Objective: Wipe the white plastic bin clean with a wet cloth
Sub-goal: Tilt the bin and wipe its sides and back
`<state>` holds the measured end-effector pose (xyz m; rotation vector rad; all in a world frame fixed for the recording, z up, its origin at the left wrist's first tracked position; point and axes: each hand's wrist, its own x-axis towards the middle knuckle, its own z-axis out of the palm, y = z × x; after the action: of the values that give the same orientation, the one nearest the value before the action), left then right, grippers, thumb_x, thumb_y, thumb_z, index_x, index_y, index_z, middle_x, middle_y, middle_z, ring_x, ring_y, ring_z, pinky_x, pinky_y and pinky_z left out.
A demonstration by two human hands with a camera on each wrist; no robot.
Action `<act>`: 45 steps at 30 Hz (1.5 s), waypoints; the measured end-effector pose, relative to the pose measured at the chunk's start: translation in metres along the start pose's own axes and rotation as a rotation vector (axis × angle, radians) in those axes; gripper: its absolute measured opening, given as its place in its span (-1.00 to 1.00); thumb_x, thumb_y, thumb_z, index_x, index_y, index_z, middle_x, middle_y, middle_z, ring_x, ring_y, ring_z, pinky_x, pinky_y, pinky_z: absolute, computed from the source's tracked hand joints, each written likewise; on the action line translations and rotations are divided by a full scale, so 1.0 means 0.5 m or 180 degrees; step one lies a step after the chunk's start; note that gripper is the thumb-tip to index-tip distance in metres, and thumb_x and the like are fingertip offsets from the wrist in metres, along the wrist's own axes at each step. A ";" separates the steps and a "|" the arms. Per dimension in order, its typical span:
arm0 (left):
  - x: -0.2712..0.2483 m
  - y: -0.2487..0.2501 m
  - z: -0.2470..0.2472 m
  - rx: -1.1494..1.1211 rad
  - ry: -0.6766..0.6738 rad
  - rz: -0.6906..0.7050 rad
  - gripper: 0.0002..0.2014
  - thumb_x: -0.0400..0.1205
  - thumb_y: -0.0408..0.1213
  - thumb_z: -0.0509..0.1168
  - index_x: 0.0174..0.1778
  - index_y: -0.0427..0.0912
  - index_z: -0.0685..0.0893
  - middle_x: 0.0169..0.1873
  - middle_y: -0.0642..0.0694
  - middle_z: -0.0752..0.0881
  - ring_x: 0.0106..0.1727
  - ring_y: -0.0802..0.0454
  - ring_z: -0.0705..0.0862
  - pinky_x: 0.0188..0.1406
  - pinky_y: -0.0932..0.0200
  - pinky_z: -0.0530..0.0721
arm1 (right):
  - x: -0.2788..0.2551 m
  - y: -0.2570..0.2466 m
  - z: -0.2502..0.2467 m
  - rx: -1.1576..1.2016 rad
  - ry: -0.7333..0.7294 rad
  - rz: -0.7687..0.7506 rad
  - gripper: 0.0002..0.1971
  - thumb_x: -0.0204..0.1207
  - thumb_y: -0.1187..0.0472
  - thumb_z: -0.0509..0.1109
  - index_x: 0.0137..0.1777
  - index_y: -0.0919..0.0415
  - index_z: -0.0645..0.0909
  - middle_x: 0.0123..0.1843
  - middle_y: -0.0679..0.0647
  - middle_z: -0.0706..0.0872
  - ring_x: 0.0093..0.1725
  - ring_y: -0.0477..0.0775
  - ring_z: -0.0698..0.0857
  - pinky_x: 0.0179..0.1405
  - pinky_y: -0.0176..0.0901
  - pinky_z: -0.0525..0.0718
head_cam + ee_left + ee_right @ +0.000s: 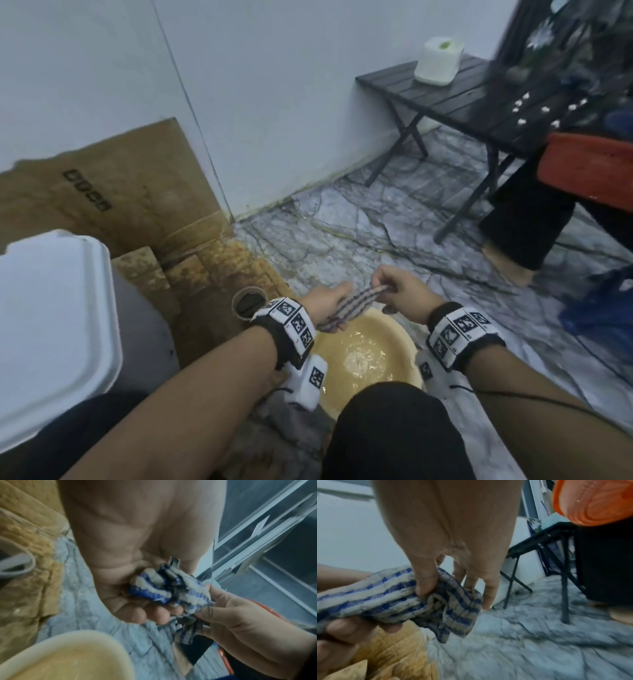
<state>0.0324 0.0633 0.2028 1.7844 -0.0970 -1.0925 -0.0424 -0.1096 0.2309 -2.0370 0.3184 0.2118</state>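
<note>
Bin first, at the far left: the white plastic bin with its rounded-corner lid stands on the floor beside the person's left knee, well apart from both hands and not yet touched; it looks light, stiff and smooth, so I judge it would slide or tip under a hard wipe and wants a steadying hand on its rim or lid edge. Behind it a sheet of brown, stained cardboard leans against the white wall; a brown cardboard tube sits just beside the basin. Next comes the left hand, its grip curled round one bunched end of the blue-and-white striped woven cloth; the cloth stretches in a twisted rope above the round cream plastic basin of water to the right hand, whose thumb and fingers pinch the other end. The cloth is soft, limp and probably heavy with water; wrung like this it should drip less, and it is best bunched into a pad in one palm for wiping. Farther right a black slatted folding counter carries a white tissue roll; another person's black trouser leg stands on the grey marbled floor.
</note>
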 end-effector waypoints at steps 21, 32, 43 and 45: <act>-0.493 -0.014 -0.289 0.0786 0.2015 0.1723 -0.73 0.72 -0.20 0.16 0.21 -0.05 0.74 0.11 -0.05 0.79 0.16 -0.02 0.71 0.31 0.05 0.59 | -0.082 -0.461 0.276 0.0485 -0.0555 -0.0921 -0.76 0.38 0.59 0.30 -0.23 0.24 0.64 -0.23 0.25 0.71 -0.22 0.22 0.69 -0.06 0.20 0.71; -0.545 -0.110 -0.287 0.2032 0.1814 0.1100 -0.55 0.66 -0.14 0.23 0.50 0.19 0.50 0.32 0.01 0.69 0.29 0.01 0.66 0.36 0.06 0.58 | -0.105 -0.399 0.475 0.2694 -0.0985 0.0474 -0.60 0.69 -0.06 0.20 0.07 0.28 0.69 -0.09 0.22 0.83 -0.07 0.17 0.78 -0.04 0.01 0.68; -0.506 -0.213 -0.314 0.0732 0.1849 0.1106 -0.78 0.56 -0.35 0.38 0.11 -0.07 0.68 -0.01 -0.10 0.76 0.03 0.01 0.75 0.14 0.06 0.75 | -0.052 -0.355 0.547 0.2934 -0.1771 0.1269 -0.70 0.46 0.27 0.28 -0.04 0.44 0.79 -0.08 0.34 0.82 -0.14 0.26 0.84 -0.24 -0.03 0.81; -0.496 -0.225 -0.328 0.0630 0.2055 0.1134 -0.81 0.56 -0.36 0.37 0.05 -0.04 0.67 -0.08 -0.03 0.75 0.00 0.02 0.74 0.09 0.11 0.74 | -0.041 -0.355 0.558 0.2992 -0.1614 0.1281 -0.66 0.58 0.33 0.20 0.24 0.42 0.67 0.05 0.38 0.79 -0.08 0.29 0.82 -0.24 0.01 0.80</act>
<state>-0.0419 0.3610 0.2860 2.1151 -0.1257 -0.2338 -0.0100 0.2190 0.2557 -0.9346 0.4031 0.6713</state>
